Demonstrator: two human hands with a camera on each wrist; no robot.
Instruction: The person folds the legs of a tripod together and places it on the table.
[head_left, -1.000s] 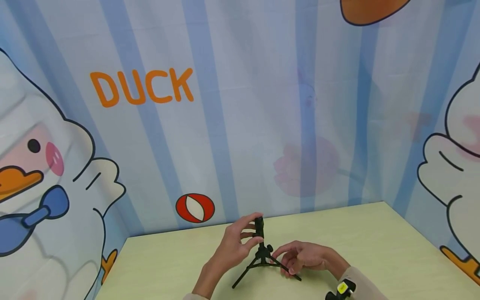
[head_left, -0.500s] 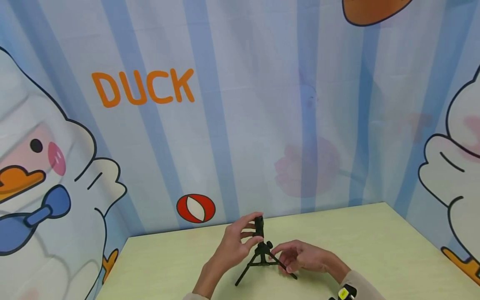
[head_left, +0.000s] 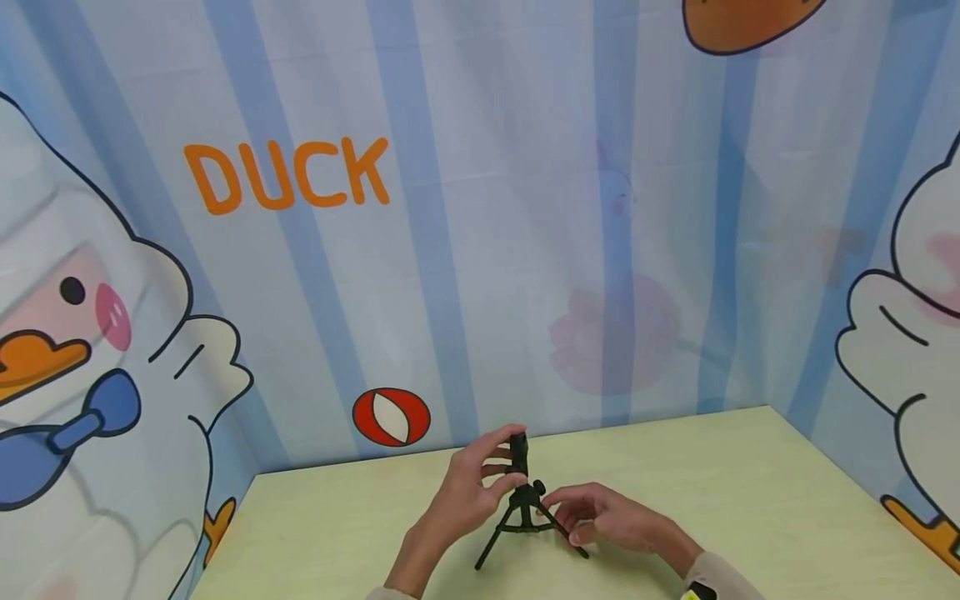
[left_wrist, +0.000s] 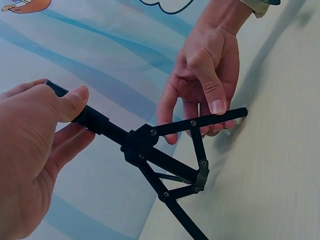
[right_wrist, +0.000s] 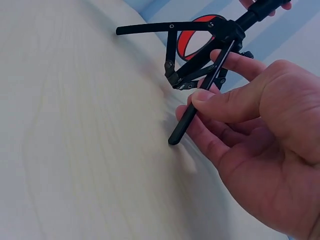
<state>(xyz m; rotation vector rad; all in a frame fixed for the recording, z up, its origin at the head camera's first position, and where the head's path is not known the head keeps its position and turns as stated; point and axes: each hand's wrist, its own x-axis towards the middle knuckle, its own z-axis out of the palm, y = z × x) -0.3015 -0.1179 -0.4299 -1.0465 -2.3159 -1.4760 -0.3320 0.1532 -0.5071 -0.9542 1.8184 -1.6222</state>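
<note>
Tripod (head_left: 525,497) looks light and stiff, its hinged braces (left_wrist: 199,144) likely to nip fingers, so column (left_wrist: 115,132) and outer leg (right_wrist: 183,125) seem the safest holds: left hand (head_left: 467,490) grips the former, right hand (head_left: 617,518) pinches the latter. It is over the tabletop (head_left: 352,517), foot contact unclear, before a striped curtain (head_left: 510,208).

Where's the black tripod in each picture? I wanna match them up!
Head: the tripod is near the bottom, just right of the middle.
Left wrist: the tripod slants across the middle, from upper left to the bottom edge.
Right wrist: the tripod is at the top, from the middle to the right.
Shared landmark: the right hand, pinching one leg.
</note>
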